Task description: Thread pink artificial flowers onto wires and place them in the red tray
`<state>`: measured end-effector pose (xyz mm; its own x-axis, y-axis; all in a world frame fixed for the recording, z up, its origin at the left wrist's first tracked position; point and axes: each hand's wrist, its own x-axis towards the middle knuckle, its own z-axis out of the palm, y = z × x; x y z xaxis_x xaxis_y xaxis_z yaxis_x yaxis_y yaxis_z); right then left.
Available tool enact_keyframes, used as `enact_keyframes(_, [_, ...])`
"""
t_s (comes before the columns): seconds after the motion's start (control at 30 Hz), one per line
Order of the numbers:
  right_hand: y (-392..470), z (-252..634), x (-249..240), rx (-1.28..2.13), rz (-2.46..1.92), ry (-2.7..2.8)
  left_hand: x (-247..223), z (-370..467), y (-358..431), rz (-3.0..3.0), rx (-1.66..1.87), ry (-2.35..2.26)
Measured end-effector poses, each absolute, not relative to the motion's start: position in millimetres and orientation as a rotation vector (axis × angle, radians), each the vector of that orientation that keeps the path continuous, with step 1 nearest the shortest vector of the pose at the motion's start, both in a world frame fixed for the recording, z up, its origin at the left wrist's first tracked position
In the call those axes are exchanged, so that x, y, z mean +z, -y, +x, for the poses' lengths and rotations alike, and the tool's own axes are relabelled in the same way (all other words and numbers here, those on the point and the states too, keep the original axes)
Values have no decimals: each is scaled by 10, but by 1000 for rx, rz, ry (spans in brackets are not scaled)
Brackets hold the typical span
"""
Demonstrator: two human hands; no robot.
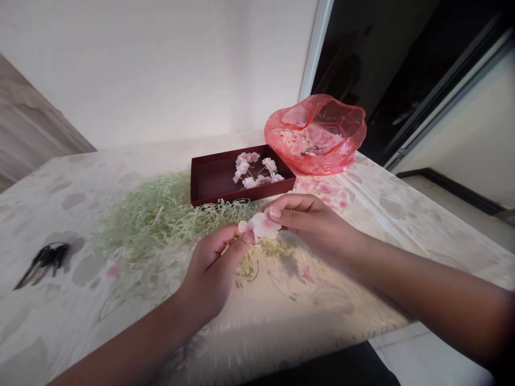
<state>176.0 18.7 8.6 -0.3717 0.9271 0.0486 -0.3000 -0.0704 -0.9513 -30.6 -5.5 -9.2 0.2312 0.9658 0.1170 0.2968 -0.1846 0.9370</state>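
Between my two hands is a pale pink artificial flower (265,226), held above the near side of the table. My left hand (213,262) pinches its left part between thumb and fingers. At its right edge, my right hand (301,217) grips a petal with thumb and forefinger. Just beyond sits an open dark maroon box (213,179) with several finished pink-white flowers (249,170) on thin stems in its right half. Pale green stringy strands (161,220) lie heaped to the left and in front of the box.
A translucent red plastic bag (350,145) full of pink petals (309,140) stands behind the box on the right. Loose pink petals (325,192) lie in front of it. A bunch of keys (48,260) rests at the left on the patterned tablecloth (132,343).
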Motion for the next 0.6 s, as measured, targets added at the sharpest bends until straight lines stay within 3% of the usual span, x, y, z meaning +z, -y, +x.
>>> enact_keyframes(0.6, [-204,1754,65,1482,-1068,1058,-73,-293,71,1717,1231,-1406])
